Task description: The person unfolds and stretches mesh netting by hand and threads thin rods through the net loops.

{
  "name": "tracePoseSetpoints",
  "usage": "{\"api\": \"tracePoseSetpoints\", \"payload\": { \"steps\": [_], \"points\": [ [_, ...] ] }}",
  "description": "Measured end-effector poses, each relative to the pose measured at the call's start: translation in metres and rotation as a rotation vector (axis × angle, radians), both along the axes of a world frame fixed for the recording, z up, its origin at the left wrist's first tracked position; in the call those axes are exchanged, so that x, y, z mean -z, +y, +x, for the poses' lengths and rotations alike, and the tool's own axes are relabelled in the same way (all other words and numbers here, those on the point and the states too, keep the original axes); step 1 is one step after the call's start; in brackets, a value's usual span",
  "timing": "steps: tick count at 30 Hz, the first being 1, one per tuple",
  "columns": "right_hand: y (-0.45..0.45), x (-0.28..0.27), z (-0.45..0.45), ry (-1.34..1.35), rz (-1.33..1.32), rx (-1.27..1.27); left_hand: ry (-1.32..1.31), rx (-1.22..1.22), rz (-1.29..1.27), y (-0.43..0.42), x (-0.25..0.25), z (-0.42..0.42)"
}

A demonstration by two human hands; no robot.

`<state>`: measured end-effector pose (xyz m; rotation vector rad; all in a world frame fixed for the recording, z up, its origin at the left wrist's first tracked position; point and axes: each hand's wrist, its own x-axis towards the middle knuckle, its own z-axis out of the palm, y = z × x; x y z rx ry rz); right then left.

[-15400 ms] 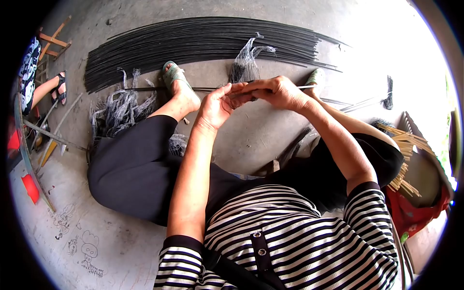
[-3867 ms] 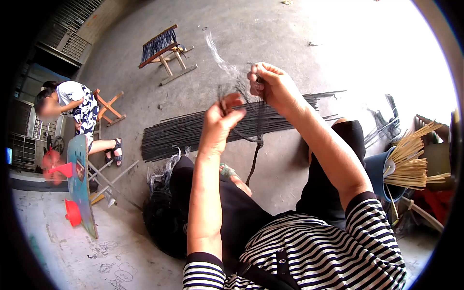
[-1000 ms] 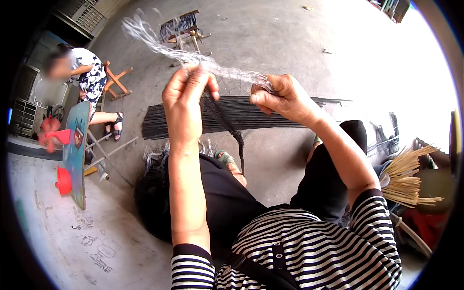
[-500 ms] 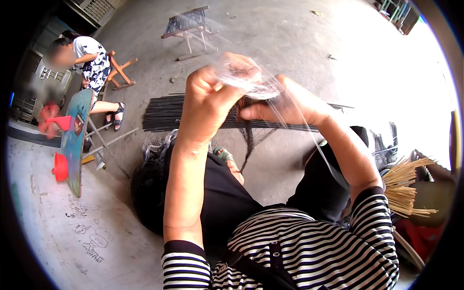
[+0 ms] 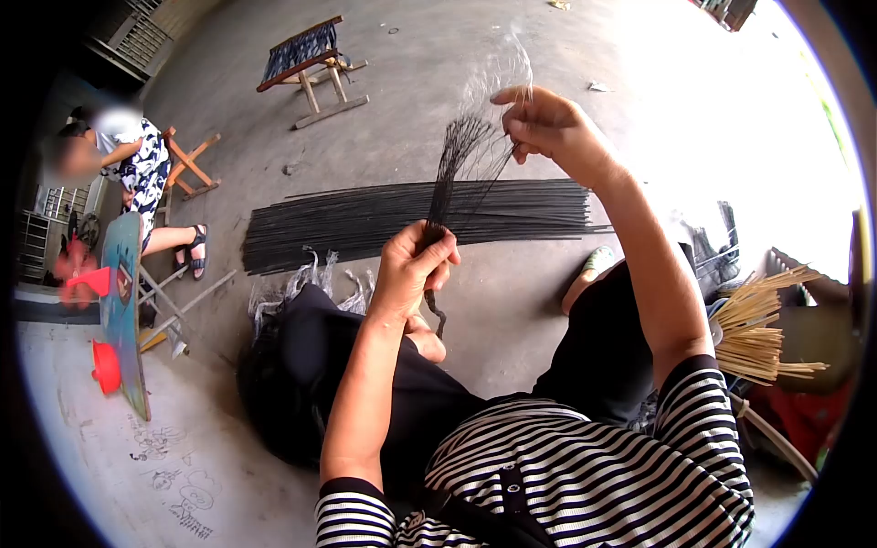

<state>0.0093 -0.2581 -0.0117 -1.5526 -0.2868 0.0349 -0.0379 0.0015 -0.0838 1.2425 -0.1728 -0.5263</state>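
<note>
My left hand [image 5: 413,272] is closed round a bundle of thin black strands [image 5: 448,178], which fans out above the fist. A dark twisted tail of it hangs below toward my foot. Higher and to the right, my right hand [image 5: 546,126] has its index finger stretched out and the others curled at pale, translucent strands [image 5: 502,78] at the bundle's upper end. Whether it pinches any of them is too fine to make out. Behind the hands, a long pile of black rods [image 5: 329,224] lies on the floor.
Whitish netting [image 5: 315,274] lies by my left knee. Pale sticks [image 5: 754,329] stand at the right. A folding stool [image 5: 311,68] is on the floor ahead. At the left a person [image 5: 137,169] sits near a blue-green board [image 5: 123,301] with red plastic parts.
My left hand has moved down and now grips the black bundle lower. My right hand has risen away from it, and the strands stand fanned upward between the hands.
</note>
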Motion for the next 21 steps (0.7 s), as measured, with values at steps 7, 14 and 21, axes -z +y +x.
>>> {"api": "tracePoseSetpoints", "payload": {
  "steps": [7, 14, 21],
  "points": [
    [-0.004, 0.015, 0.002, -0.119, -0.217, 0.016, 0.096, -0.009, 0.142, -0.011, 0.002, -0.005],
    [-0.006, 0.026, 0.006, -0.104, -0.222, 0.043, 0.090, -0.054, 0.125, -0.012, 0.007, -0.006],
    [0.006, 0.022, 0.000, 0.045, -0.245, 0.042, 0.049, -0.091, 0.138, -0.014, 0.003, -0.007]
  ]
}}
